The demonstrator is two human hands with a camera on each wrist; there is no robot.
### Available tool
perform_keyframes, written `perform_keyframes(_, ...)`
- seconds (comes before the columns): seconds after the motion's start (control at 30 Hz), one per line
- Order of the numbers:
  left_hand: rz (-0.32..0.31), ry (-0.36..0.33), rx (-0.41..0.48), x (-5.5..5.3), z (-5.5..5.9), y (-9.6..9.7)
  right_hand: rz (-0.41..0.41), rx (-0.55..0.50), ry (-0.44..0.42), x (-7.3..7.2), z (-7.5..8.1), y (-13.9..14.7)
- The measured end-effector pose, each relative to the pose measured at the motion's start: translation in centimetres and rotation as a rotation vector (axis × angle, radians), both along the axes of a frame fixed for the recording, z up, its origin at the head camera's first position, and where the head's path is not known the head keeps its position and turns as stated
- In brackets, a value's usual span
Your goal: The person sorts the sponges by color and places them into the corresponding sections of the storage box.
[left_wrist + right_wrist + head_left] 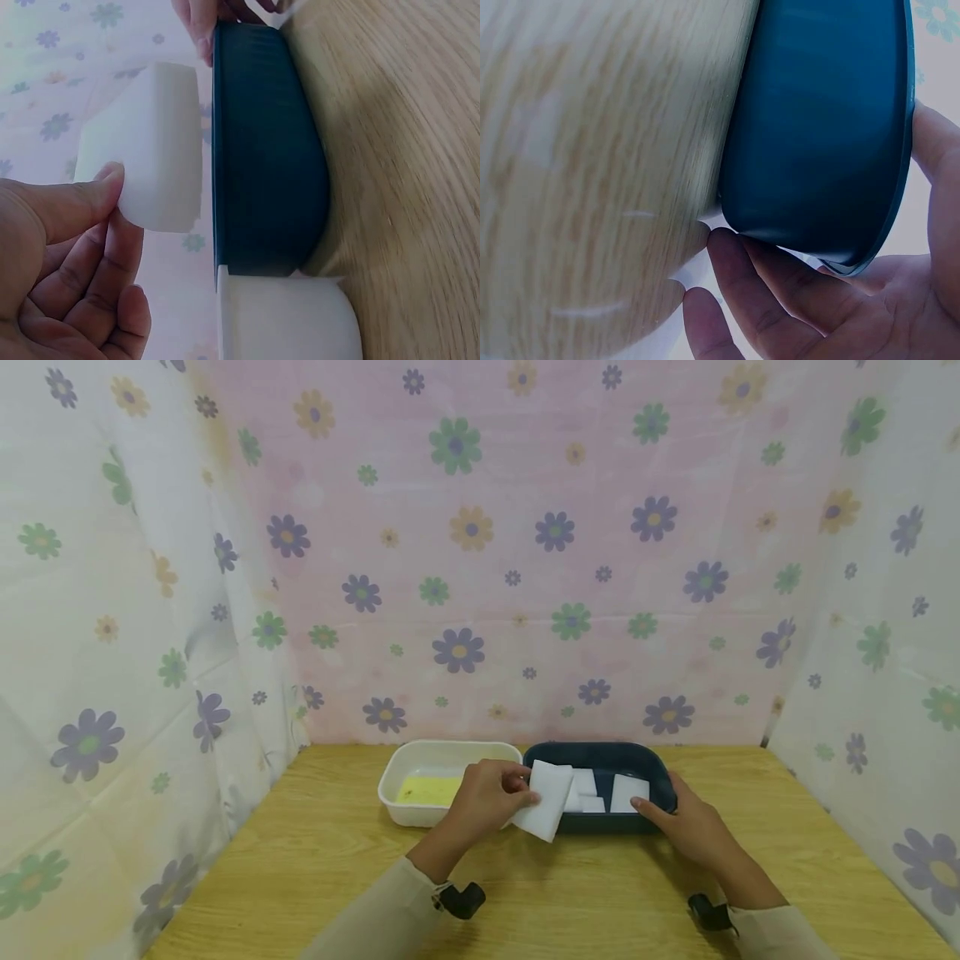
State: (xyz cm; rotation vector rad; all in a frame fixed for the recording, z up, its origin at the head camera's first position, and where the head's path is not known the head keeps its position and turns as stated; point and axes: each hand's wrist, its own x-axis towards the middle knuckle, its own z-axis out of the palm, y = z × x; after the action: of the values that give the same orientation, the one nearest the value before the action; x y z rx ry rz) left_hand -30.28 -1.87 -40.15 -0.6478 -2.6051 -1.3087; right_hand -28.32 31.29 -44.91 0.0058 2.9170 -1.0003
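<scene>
My left hand [486, 797] pinches a white sponge [547, 802] between thumb and fingers. The sponge is a flat rectangle, slightly bent in the left wrist view, raised in front of the dark blue bin [618, 825]. Several similar white sponges [583, 782] lie inside that bin, one apart at its right end. My right hand [693, 822] grips the bin's right end. Its thumb lies over the rim, and its fingers [780, 292] bear on the outer wall near the base.
To the left, a white bin [412, 816] stands right beside the dark blue one, with a flat yellow piece [427, 791] inside. Both rest on a wood-grain table [315, 860], near its back edge. Flowered cloth [510, 635] hangs behind and at both sides.
</scene>
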Motion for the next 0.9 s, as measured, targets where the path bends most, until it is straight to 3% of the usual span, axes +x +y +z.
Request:
perform_keyframes(0.33, 0.089, -0.194, 0.122, -1.4, 0.4, 1.7, -0.007, -0.003, -0.013, 0.2, -0.1, -0.1)
perform_keyframes(0.67, 0.122, -0.250, 0.168, -2.9, 0.5, 3.3, -0.012, 0.003, -0.005, 0.0, 0.0, -0.1)
perform_keyframes(0.9, 0.131, -0.302, 0.190, -3.4, 0.8, 4.8, -0.012, 0.008, -0.007, 0.0, 0.1, -0.1)
